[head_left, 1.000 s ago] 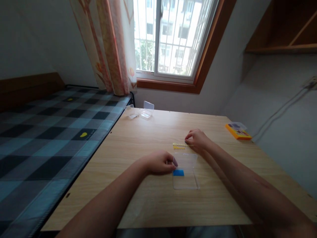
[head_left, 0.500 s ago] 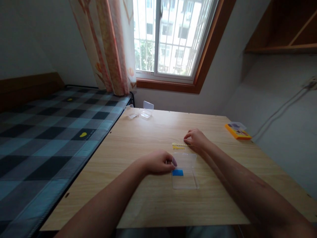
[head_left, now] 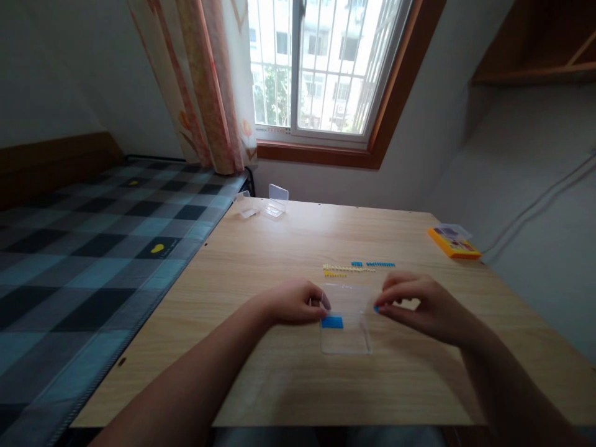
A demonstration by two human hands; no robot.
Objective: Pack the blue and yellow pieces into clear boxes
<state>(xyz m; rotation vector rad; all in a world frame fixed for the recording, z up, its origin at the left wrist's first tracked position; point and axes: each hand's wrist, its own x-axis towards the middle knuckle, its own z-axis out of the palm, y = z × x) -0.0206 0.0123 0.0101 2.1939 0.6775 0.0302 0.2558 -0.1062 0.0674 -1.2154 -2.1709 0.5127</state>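
A clear plastic box (head_left: 347,340) with its lid raised lies on the table before me. Inside, along its left side, sits a flat block of blue pieces (head_left: 332,322). My left hand (head_left: 300,301) grips the box's left edge between thumb and fingers. Just right of the box, my right hand (head_left: 412,301) pinches a small blue piece (head_left: 377,308) at its fingertips, above the table. Behind the box lie a row of pale yellow pieces (head_left: 356,269), a shorter row of bright yellow pieces (head_left: 335,274), and blue pieces in a short group (head_left: 356,264) and a longer row (head_left: 380,264).
Two small clear boxes, one with an upright lid (head_left: 277,202), stand at the table's far left corner. An orange case (head_left: 454,243) lies by the right edge. A checked mattress (head_left: 102,261) borders the table (head_left: 261,385) on the left; a window is ahead.
My right hand has come back from the rows behind the box toward its right side, now showing a small blue piece. The blue rows are now uncovered. My left hand stays on the box.
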